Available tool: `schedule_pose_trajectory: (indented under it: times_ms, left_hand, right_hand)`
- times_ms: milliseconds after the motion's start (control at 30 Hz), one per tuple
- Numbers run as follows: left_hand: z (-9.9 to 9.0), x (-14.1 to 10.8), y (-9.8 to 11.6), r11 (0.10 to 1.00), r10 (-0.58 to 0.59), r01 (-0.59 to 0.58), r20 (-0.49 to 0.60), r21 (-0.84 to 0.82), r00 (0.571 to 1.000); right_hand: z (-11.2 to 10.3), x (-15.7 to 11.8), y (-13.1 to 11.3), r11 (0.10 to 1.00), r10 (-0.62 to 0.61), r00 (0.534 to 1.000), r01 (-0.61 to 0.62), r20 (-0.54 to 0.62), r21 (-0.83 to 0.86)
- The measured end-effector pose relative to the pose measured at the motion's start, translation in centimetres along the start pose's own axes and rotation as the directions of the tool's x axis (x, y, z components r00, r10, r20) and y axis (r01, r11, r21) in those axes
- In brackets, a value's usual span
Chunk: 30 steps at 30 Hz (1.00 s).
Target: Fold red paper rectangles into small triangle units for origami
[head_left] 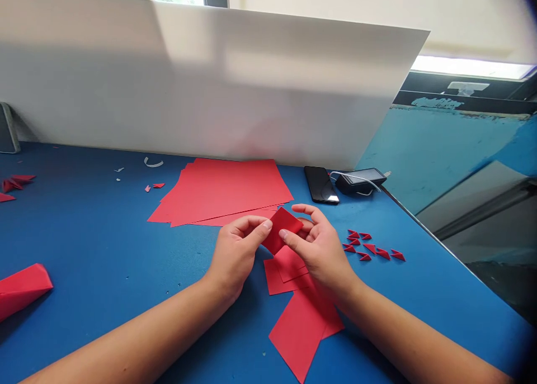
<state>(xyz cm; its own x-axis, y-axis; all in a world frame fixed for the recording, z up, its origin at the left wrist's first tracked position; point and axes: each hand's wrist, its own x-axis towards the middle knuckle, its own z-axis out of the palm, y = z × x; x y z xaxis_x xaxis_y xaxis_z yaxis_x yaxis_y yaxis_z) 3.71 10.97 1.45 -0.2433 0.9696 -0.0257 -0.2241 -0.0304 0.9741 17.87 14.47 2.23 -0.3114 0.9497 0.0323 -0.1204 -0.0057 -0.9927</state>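
Observation:
Between my two hands is a small red paper square (280, 227), turned corner-up like a diamond. My left hand (239, 250) pinches its left corner between thumb and fingers. On the other side, my right hand (321, 244) has its thumb on the front of the paper, with fingers behind it and the index finger raised. Beneath the hands lie several loose red paper pieces (298, 328), overlapping on the blue table. Several small folded red paper triangles (369, 249) are grouped to the right of my right hand.
A stack of large red sheets (230, 183) lies behind my hands, before a white board (201, 88). A black phone (321, 184) and a black device with a white cable (361, 180) stand back right. A folded red paper form (25, 289) sits at left, near red scraps (17, 183).

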Motion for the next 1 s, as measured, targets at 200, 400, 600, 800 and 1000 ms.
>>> schedule_pose_trajectory:
  times_ms: [200,400,600,800,1000]
  left_hand:
    - [-0.1,0.0,-0.6,0.999,-0.027,0.024,-0.074,-0.037,0.997]
    - [0.0,-0.1,-0.7,0.994,-0.086,0.077,-0.111,-0.08,0.99]
    - [-0.4,0.5,-0.2,0.989,-0.128,0.127,-0.02,-0.074,0.992]
    - [-1.3,1.3,0.4,0.985,-0.076,0.049,0.16,0.167,0.984]
    - [-1.2,1.1,0.1,0.993,-0.06,0.044,0.142,0.113,0.988]
  right_hand:
    - [-0.4,0.4,0.4,0.999,0.048,0.998,-0.047,-0.045,0.008]
    - [-0.5,0.5,0.5,0.996,0.084,0.993,-0.085,-0.077,-0.004]
    - [-0.9,0.6,0.0,0.992,0.09,0.993,-0.096,-0.073,-0.086]
    - [-1.1,0.7,-0.5,0.982,0.058,0.998,-0.062,-0.028,-0.181]
    - [-0.9,0.6,-0.6,0.99,0.07,0.997,-0.066,0.035,-0.125]
